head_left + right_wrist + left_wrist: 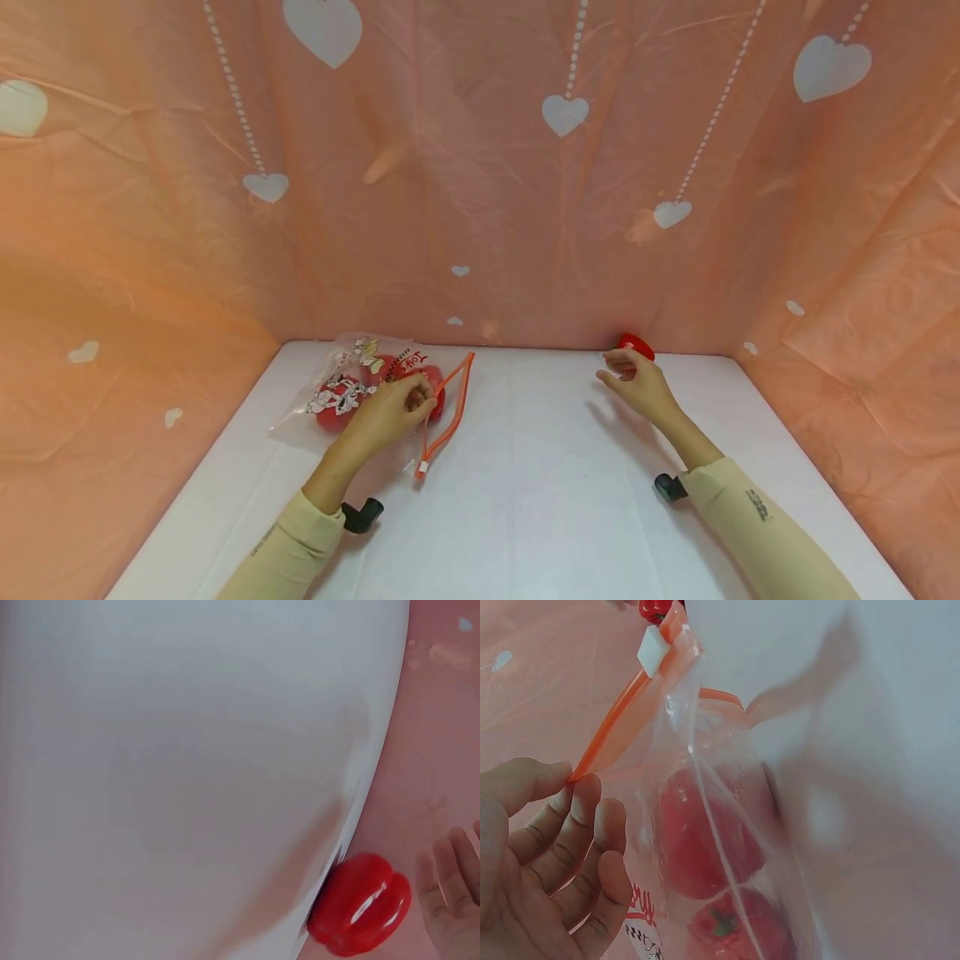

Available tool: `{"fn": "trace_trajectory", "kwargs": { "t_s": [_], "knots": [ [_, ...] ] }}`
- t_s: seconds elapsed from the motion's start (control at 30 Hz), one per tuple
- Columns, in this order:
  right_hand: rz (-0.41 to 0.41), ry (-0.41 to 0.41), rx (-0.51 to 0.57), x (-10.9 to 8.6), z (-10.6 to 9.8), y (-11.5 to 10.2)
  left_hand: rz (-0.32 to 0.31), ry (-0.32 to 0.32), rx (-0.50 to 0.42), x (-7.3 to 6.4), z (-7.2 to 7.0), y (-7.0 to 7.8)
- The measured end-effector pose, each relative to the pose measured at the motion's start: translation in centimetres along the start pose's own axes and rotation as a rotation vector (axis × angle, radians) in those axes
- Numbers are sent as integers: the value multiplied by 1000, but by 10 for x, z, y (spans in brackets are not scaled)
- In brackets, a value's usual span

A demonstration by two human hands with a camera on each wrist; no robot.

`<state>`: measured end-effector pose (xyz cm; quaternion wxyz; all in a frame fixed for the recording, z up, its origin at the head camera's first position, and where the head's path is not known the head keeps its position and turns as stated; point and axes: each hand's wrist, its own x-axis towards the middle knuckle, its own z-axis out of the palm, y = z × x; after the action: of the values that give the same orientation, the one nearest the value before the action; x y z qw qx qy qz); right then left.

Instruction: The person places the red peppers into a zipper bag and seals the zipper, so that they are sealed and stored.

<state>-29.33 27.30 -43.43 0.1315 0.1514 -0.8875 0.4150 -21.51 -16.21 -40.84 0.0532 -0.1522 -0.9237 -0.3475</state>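
My left hand (pixel 390 412) pinches the orange zip edge (pixel 607 731) of a clear printed zip bag (pixel 292 421) between thumb and forefinger. The bag lies at the table's back left with its mouth gaping to the right. Several red vegetables (pixel 712 840) show through the plastic, one with a green stem; their exact kind is blurred. At the back right, a glossy red bell pepper (pixel 360 904) sits by the table's far edge. My right hand (pixel 637 387) is beside it with fingers loosely bent, and a gap shows between them in the right wrist view.
A white table (pixel 540 483) spreads between the two hands. Pink sheeting (pixel 480 208) with white hearts rises behind it and along both sides. A white slider (pixel 652 651) sits at one end of the bag's zip.
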Motion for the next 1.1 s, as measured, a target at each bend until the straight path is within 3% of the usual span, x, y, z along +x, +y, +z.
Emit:
{"fn": "trace_trajectory", "kwargs": {
  "t_s": [0.5, 0.87, 1.1],
  "knots": [
    [117, 101, -59, 14, -20, 17, 37, 1, 18, 4, -1, -1],
    [203, 103, -81, 23, -26, 34, 41, 1, 21, 4, 1, -1],
    [273, 50, -53, 26, -29, 39, 46, -2, 9, 2, 2, -1]
  ]
}}
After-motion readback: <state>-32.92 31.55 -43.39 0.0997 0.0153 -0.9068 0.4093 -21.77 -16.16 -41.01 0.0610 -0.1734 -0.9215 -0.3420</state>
